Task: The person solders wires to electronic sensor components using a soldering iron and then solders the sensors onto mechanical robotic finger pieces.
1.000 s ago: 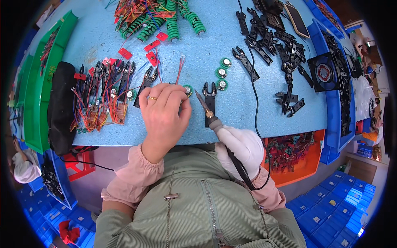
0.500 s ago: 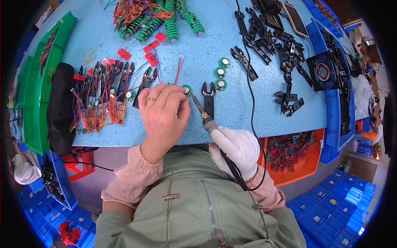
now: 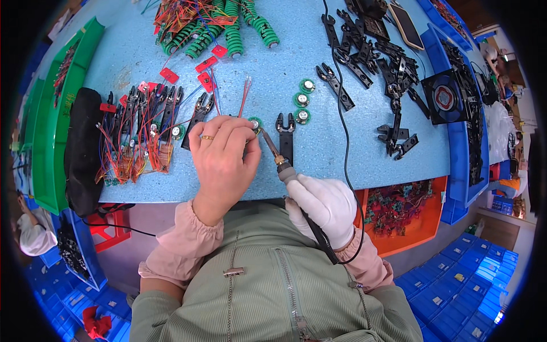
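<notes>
A small round speaker with a green rim (image 3: 254,123) lies on the blue tabletop (image 3: 273,62), partly covered by the bare left hand (image 3: 223,157). That hand's fingers curl inward; their tips are hidden, so I cannot tell whether they grip anything. The right hand (image 3: 325,208), in a white glove, is closed around a soldering iron (image 3: 286,173), its tip at the speaker's right edge; contact is unclear. Just right of the tip lies a black forked piece (image 3: 285,142); beyond it, three similar speakers (image 3: 301,100) form a column. The iron's black cord (image 3: 346,137) crosses the table farther right. Wired black parts (image 3: 142,125) crowd the left; green coil springs (image 3: 233,37) lie at the far side.
</notes>
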`<action>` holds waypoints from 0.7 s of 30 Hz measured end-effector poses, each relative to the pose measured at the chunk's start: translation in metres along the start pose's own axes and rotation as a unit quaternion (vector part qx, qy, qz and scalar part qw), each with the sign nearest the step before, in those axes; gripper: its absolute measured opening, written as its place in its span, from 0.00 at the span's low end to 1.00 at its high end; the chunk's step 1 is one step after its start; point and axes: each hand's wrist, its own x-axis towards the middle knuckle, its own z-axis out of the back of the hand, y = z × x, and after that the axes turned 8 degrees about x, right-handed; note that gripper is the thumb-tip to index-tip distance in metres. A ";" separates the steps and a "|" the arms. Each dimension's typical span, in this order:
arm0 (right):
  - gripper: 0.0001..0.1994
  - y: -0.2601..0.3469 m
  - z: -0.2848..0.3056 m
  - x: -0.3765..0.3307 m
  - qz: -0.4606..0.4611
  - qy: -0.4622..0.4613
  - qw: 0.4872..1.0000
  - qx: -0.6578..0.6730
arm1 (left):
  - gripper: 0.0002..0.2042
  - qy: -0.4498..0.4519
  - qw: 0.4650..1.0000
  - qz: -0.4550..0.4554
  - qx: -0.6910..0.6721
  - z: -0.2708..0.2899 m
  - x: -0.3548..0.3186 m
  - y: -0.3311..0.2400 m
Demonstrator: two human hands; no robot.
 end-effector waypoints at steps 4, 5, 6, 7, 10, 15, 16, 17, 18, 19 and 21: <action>0.18 0.002 0.002 0.002 -0.001 0.000 1.000 -0.001 | 0.10 -0.003 1.000 0.000 0.001 -0.001 0.000 0.000; 0.18 0.002 0.003 0.002 -0.005 0.000 1.000 0.006 | 0.10 -0.003 1.000 0.000 0.001 -0.001 0.000 0.000; 0.17 0.001 0.004 0.001 -0.010 0.000 1.000 0.014 | 0.10 -0.004 1.000 0.000 0.001 -0.001 -0.001 0.000; 0.17 0.001 0.005 0.001 -0.014 0.000 1.000 0.021 | 0.10 -0.004 1.000 -0.001 0.002 -0.002 -0.001 0.000; 0.16 -0.003 0.008 0.001 -0.024 -0.012 0.999 0.034 | 0.10 -0.006 1.000 -0.001 0.003 -0.002 -0.001 0.000; 0.14 -0.010 0.007 0.002 -0.049 -0.058 0.995 0.062 | 0.10 -0.008 1.000 -0.004 0.007 -0.003 -0.001 0.000; 0.14 -0.011 0.007 0.002 -0.055 -0.067 0.994 0.073 | 0.10 -0.009 1.000 -0.004 0.008 -0.003 -0.001 0.000; 0.14 -0.011 0.006 0.002 -0.061 -0.076 0.992 0.084 | 0.10 -0.010 1.000 -0.005 0.010 -0.003 -0.001 0.000; 0.14 -0.012 0.006 0.003 -0.067 -0.085 0.990 0.094 | 0.10 -0.010 1.000 -0.006 0.011 -0.003 -0.001 0.000; 0.14 -0.012 0.006 0.004 -0.067 -0.086 0.990 0.094 | 0.10 -0.010 1.000 -0.006 0.010 -0.003 -0.001 0.000; 0.14 -0.013 0.007 0.008 -0.077 -0.083 0.987 0.118 | 0.10 -0.011 1.000 -0.010 0.014 -0.004 -0.002 0.001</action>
